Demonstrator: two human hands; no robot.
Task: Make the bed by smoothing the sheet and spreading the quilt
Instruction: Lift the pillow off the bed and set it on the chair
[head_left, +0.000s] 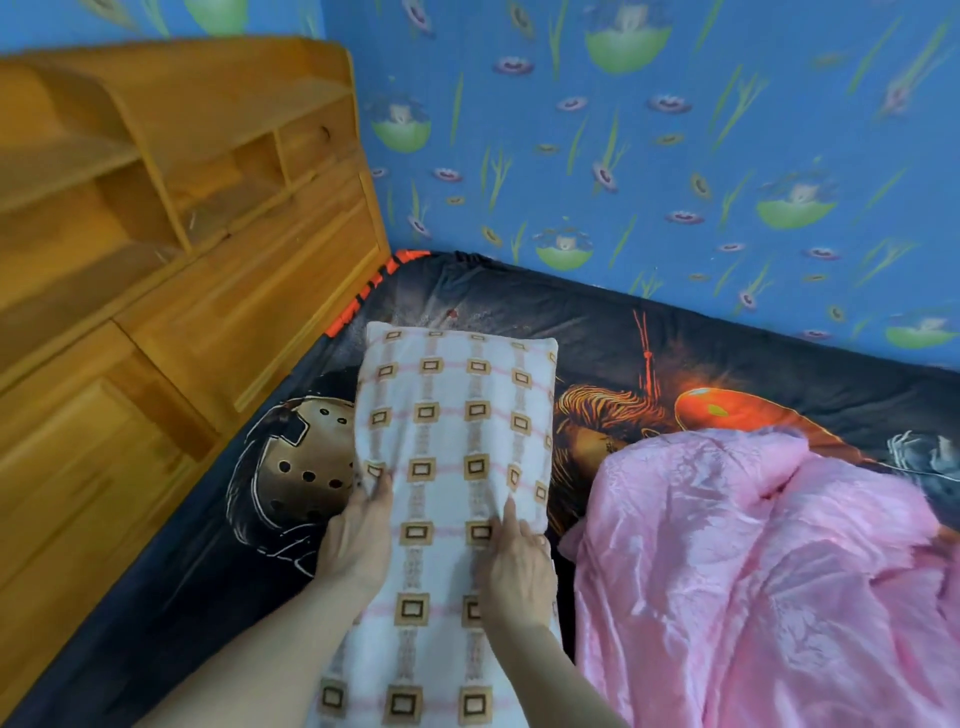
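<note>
A long white pillow (452, 415) with brown squares lies lengthwise on the dark printed sheet (649, 353), running from the head of the bed toward me. My left hand (358, 535) holds its left edge, fingers curled onto the fabric. My right hand (514, 566) rests on top near the right edge, fingers stretched forward and pressing down. A crumpled shiny pink quilt (753, 571) is heaped on the sheet to the right of the pillow, touching its lower right side.
A wooden headboard unit (171, 218) with shelves and drawers stands along the bed's left side. A blue wall (649, 130) with a lily-pad pattern runs behind the bed. Bare sheet shows at the back right.
</note>
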